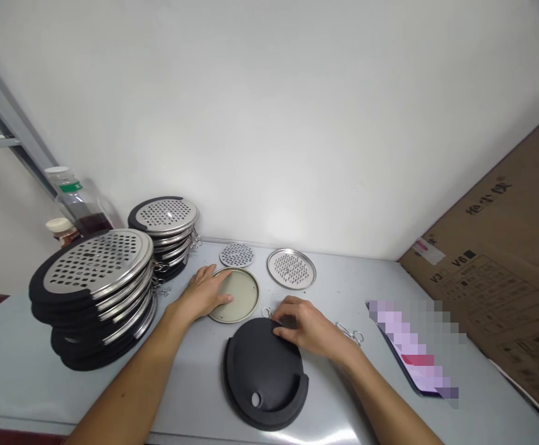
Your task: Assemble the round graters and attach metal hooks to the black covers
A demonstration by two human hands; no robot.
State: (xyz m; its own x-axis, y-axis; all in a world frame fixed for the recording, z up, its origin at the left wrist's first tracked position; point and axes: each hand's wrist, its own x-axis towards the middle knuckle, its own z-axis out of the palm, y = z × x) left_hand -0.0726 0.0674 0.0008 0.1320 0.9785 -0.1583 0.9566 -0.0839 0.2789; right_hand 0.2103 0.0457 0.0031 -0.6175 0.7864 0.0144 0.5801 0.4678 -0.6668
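Nearest the person, a black round cover (pixel 264 378) lies flat on the grey worktop (pixel 19 364), a small pale hole near its front edge. The right hand (pixel 307 327) rests on the cover's far rim, fingers curled down onto it beside a small metal ring (pixel 266 312); the grip is narrow, fingertips pinched at the rim, though whether they hold the ring itself I cannot tell. Just right of that wrist, a short metal chain with rings (pixel 350 334) lies on the worktop. Further right lies a phone (pixel 413 349), its screen blurred.

A little beyond, the left hand (pixel 206 292) lies flat, palm down, with fingers spread loosely on the near-left edge of a beige round disc (pixel 238 295); its grip is wide and closes on nothing. The disc sits just beyond the black cover, close but apart.

To the left stands a tall, leaning stack of perforated steel plates with black rims (pixel 94 290). Behind it, a second, shorter stack (pixel 166 232) of the same kind stands against the wall.

Beyond the beige disc lie a small perforated metal disc (pixel 237 254) and, to its right, a larger perforated steel tray (pixel 292 269). In the far left corner stand two bottles (pixel 72 207), and a cardboard box (pixel 505 272) leans at the right.
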